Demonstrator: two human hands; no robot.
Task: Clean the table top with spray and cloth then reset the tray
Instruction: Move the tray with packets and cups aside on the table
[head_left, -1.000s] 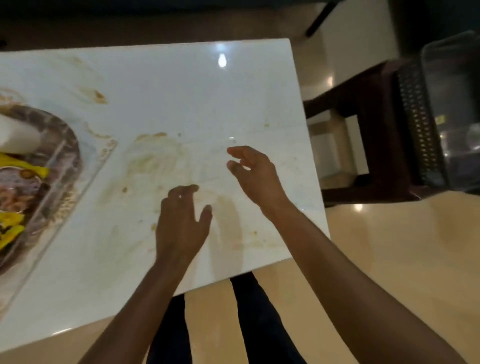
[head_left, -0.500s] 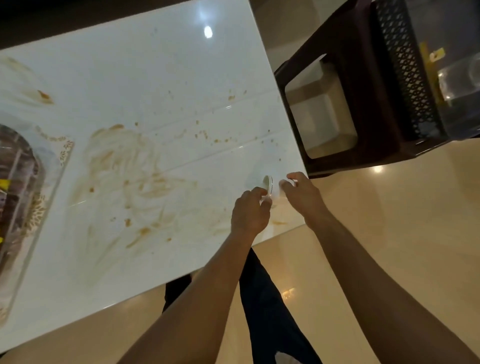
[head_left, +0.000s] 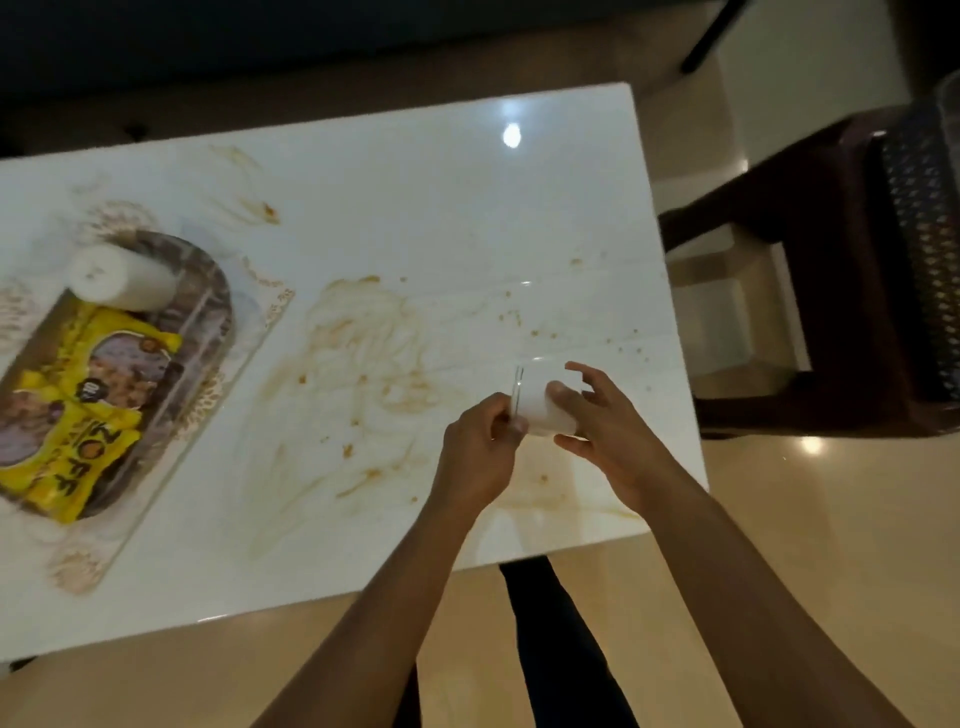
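The white glossy table top carries brown smears and crumbs across its middle and right. Above its near right part both my hands hold a small pale cup-like object turned on its side. My left hand pinches its clear rim, and my right hand grips its other end with some fingers spread. A dark oval tray sits on a clear patterned mat at the left. I see no spray bottle or cloth.
The tray holds yellow snack packets and a white cylinder lying across its far end. A dark wooden chair with a mesh basket stands just right of the table. My legs and tan floor show below the near edge.
My hands were empty over the smears, then met at the near right edge on the small cup. They now hold it over the table, and the view has swung back left.
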